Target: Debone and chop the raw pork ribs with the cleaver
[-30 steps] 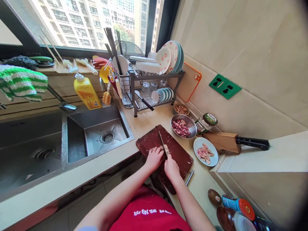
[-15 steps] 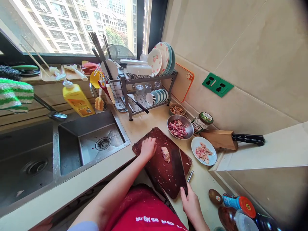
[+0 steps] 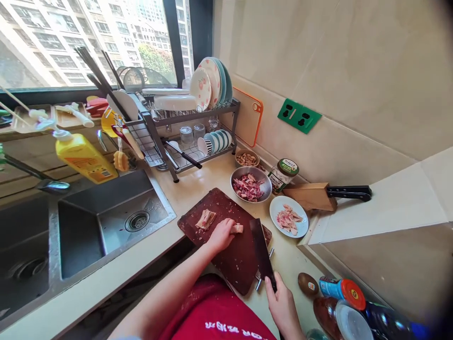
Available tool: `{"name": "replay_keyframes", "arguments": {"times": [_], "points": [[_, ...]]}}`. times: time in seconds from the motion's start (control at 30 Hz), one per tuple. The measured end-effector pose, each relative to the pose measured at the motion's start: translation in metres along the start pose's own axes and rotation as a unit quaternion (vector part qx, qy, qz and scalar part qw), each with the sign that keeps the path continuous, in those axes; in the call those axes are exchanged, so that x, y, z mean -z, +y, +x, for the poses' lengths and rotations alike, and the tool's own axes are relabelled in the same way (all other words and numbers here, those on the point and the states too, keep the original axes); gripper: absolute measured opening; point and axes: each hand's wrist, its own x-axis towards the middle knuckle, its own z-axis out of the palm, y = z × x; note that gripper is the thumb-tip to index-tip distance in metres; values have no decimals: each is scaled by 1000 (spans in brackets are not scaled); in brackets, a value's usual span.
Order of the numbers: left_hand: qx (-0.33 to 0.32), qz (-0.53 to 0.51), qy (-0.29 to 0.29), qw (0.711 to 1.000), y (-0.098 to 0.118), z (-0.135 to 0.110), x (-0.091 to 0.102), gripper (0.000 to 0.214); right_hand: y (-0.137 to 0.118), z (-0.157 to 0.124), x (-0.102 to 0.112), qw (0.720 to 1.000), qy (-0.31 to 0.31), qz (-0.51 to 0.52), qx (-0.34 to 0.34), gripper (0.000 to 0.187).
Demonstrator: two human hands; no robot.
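On the dark red cutting board (image 3: 235,271), my left hand (image 3: 222,234) has its fingers closed over a small piece of meat (image 3: 237,228), whose end sticks out toward the blade. A second chunk of meat (image 3: 205,220) lies on the board to the left of that hand. My right hand (image 3: 283,304) grips the handle of a kitchen knife (image 3: 261,248) with a broad dark blade. The blade hangs over the board's right side, apart from the meat. Small scraps are scattered over the board.
Behind the board stand a metal bowl of cut red meat (image 3: 267,192), a wooden bowl (image 3: 247,152) and a jar (image 3: 283,174). A white plate with pale meat (image 3: 297,229) is at right, near a knife block (image 3: 311,196). The sink (image 3: 109,226) lies left; a kiwi (image 3: 307,284) sits lower right.
My left hand has moved right and down from the board's far left onto the meat piece, uncovering the other chunk. The knife stays in my right hand. The view has shifted right.
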Motion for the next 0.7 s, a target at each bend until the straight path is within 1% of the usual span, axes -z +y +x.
{"name": "replay_keyframes", "arguments": {"times": [0.1,0.2,0.27,0.3,0.4,0.43,0.47,0.5,0.57,0.63,0.7], "points": [[52,-21,55,997,-7,-14,-9,26,-20,20,-4,997,1,-32,66,41],[58,-29,85,994,-8,-22,-21,26,-49,39,-6,990,-13,-87,110,35],[59,-35,101,993,-8,-24,-26,26,-69,45,1,984,-7,-119,136,32],[60,-37,106,992,-8,-25,-27,24,-79,45,6,980,10,-125,152,32],[61,-39,115,991,-9,-26,-28,20,-102,45,18,969,87,-116,200,32],[60,-38,116,991,-9,-26,-28,19,-107,46,17,970,85,-123,192,32],[60,-36,115,991,-9,-27,-27,19,-110,49,13,974,62,-140,169,31],[61,-33,114,991,-8,-27,-27,19,-112,53,5,977,25,-163,137,30],[64,-23,110,992,-7,-26,-26,21,-110,65,-14,974,-56,-205,73,26],[68,-6,103,992,-4,-24,-24,25,-104,79,-32,972,-85,-213,60,22],[69,9,90,994,-2,-20,-23,27,-96,91,-40,973,-88,-201,66,20]]}}
